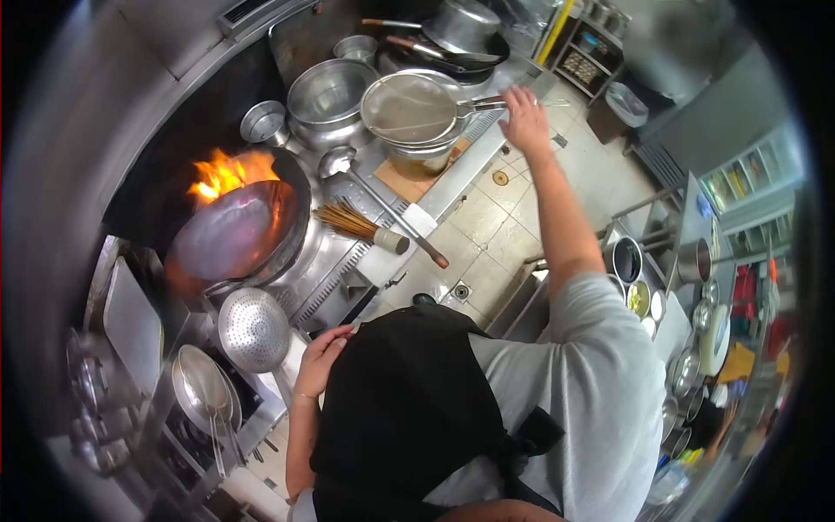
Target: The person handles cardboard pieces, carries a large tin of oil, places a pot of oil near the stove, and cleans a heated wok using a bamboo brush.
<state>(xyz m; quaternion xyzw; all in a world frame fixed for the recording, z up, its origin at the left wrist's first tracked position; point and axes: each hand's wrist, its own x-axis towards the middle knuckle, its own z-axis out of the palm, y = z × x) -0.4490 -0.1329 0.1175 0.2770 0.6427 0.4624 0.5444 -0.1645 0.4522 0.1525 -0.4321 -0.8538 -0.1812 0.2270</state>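
Observation:
My right hand (525, 120) is stretched out with fingers extended at the handles of a round mesh strainer (409, 106). The strainer lies across a pot (419, 163), and no firm grip on a handle shows. My left hand (322, 361) is low by the stove's front edge, fingers extended and partly hidden by my black apron (400, 409). Close to it is a perforated ladle (253, 330). A wok (239, 230) sits tilted on the burner, with orange flames (228, 174) behind its rim. A long-handled ladle (337, 162) and a bamboo brush (361, 228) lie right of the wok.
Metal pots (332, 91) and a stacked pan (461, 56) stand at the back. More strainers (204, 383) sit at left. A tiled floor (487, 209) runs beyond the stove. At right, a prep counter holds food containers (638, 298). A bin (619, 113) stands farther off.

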